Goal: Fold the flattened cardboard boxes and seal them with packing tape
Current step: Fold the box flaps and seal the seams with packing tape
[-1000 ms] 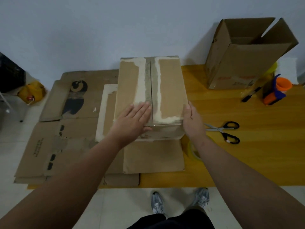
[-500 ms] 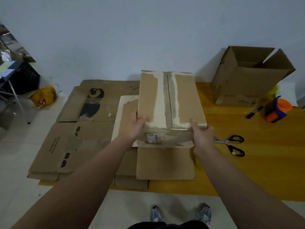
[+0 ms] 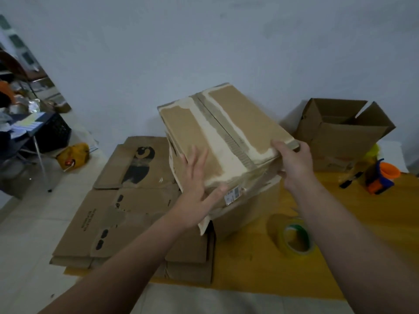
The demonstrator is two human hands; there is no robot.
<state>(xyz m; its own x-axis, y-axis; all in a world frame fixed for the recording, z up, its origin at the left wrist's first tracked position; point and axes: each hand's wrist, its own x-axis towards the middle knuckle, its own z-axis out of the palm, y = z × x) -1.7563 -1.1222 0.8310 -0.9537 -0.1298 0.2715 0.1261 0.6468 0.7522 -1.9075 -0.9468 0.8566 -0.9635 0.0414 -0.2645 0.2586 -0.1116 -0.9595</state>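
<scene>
Nearest, a roll of tape (image 3: 294,240) lies on the yellow table (image 3: 249,266), just beside the right forearm. Left of it sits a stack of flattened boxes (image 3: 118,205) (one printed with a dark figure). Over the stack's right edge both hands hold the box (image 3: 226,134), tilted, its taped seam facing up. The left hand (image 3: 197,193) lies flat against the near left corner, fingers straight. The right hand (image 3: 292,164) curls its fingers round the near right corner. Farther back on the right stand an open box (image 3: 340,132) and an orange-and-blue tape dispenser (image 3: 381,177).
</scene>
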